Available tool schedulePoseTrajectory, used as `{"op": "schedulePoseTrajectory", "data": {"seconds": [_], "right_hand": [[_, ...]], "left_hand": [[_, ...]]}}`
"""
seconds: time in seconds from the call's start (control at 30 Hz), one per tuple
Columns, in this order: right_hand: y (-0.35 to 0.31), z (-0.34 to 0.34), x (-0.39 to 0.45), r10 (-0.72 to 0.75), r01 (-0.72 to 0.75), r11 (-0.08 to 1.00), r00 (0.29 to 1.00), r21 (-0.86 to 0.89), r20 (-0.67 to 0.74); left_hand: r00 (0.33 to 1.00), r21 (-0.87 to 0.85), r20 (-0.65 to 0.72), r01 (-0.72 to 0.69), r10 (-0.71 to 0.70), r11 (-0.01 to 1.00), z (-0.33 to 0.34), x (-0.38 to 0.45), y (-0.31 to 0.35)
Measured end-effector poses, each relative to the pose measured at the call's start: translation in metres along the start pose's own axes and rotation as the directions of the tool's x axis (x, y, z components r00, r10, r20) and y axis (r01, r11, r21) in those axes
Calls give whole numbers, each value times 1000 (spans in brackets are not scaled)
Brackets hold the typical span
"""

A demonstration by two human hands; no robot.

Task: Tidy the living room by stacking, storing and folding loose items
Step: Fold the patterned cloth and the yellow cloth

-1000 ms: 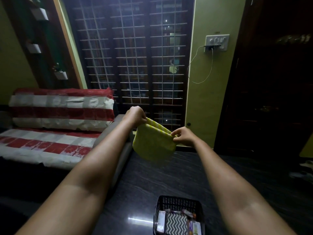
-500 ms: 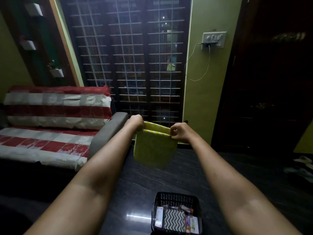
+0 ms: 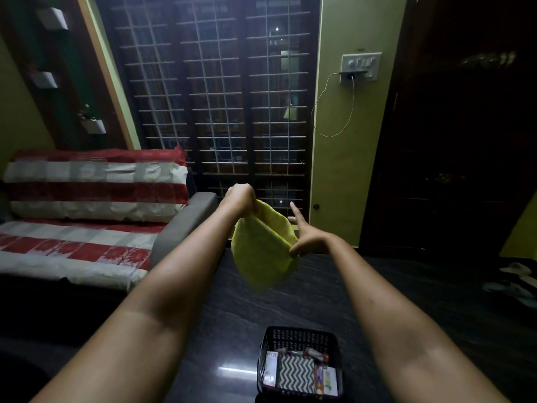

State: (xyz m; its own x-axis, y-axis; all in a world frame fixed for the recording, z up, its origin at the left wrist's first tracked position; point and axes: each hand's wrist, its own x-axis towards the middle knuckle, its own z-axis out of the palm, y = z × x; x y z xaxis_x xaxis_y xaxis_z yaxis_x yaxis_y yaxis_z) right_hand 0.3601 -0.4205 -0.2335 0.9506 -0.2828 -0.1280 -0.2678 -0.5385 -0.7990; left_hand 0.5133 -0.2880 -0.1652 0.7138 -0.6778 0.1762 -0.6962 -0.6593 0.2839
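Change: half a second back I had both hands pinching the cloth (image 3: 263, 254) along its top edge, stretched level between them; now the right end has dropped and the cloth hangs slanted and bunched.
Left hand (image 3: 241, 197): fingers curled tight on the cloth's upper corner, held high.
Right hand (image 3: 308, 239): fingers spread apart and mostly straight; only the thumb side looks to touch the cloth's lower right edge. I cannot tell whether it truly pinches there.
Meaning: I judge I am regripping for another fold, so this cloth is partly folded, not yet put away.
Cloth, place: in the air above the far half of the dark table (image 3: 334, 301), well apart from the basket (image 3: 299, 338) at the near edge.
Cloth, axis: long axis runs from upper left at my left hand down toward the table, its loose rounded end pointing down.
Nearby: striped sofa (image 3: 93, 205) off the table's left edge.
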Motion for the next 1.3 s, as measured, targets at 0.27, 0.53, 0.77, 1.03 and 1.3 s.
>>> {"op": "schedulePoseTrajectory", "data": {"seconds": [0.27, 0.53, 0.77, 1.03, 1.3], "right_hand": [[-9, 3, -8, 106, -94, 939, 994, 331, -18], [-22, 7, -9, 481, -345, 692, 875, 634, -48], [-21, 6, -15, 531, -290, 642, 836, 710, -140], [-12, 1, -12, 358, -8, 762, 839, 648, -411], [-11, -3, -15, 210, 37, 899, 839, 437, -503]], "left_hand": [[984, -243, -171, 7, -50, 970, 4, 2, -3], [980, -673, 90, 191, -176, 715, 65, -35, 11], [945, -854, 243, 100, 221, 511, 97, -58, 14], [976, -958, 192, 163, 103, 237, 93, -55, 35], [975, -963, 187, 158, 119, 219, 84, -50, 39]]}}
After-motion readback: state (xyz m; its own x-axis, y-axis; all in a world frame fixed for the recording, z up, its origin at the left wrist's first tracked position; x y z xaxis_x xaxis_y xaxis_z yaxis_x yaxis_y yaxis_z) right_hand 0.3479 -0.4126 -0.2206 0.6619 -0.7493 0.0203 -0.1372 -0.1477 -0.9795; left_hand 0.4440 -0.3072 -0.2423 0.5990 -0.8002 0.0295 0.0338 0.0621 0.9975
